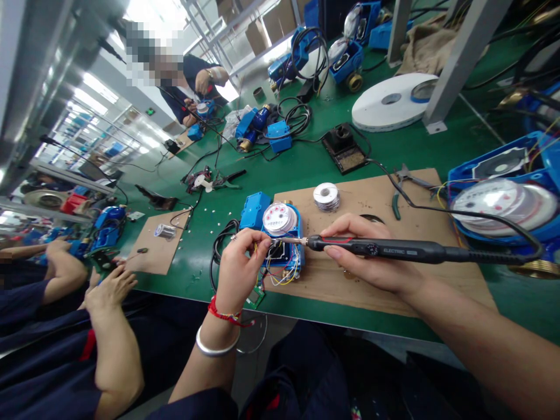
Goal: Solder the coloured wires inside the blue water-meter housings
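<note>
My right hand (371, 256) grips a black soldering iron (394, 249) whose metal tip points left over an open blue meter housing (295, 221). Close to that tip, my left hand (245, 256) is pinched, with thin wires at its fingertips; what exactly it holds is too small to make out. A round white dial (279, 218) sits in the housing, and loose coloured wires hang at its lower side. The blue lid (255, 210) stands at its left. Just below my left fingers lies a small green circuit board (255, 297), near the table edge.
A solder spool (326, 197) and pliers (405, 178) lie on the cardboard (420, 286). Behind are an iron stand (345, 149) and a white disc (391, 102). Another blue meter (503, 198) is at right. Co-workers' hands (111, 286) are at left.
</note>
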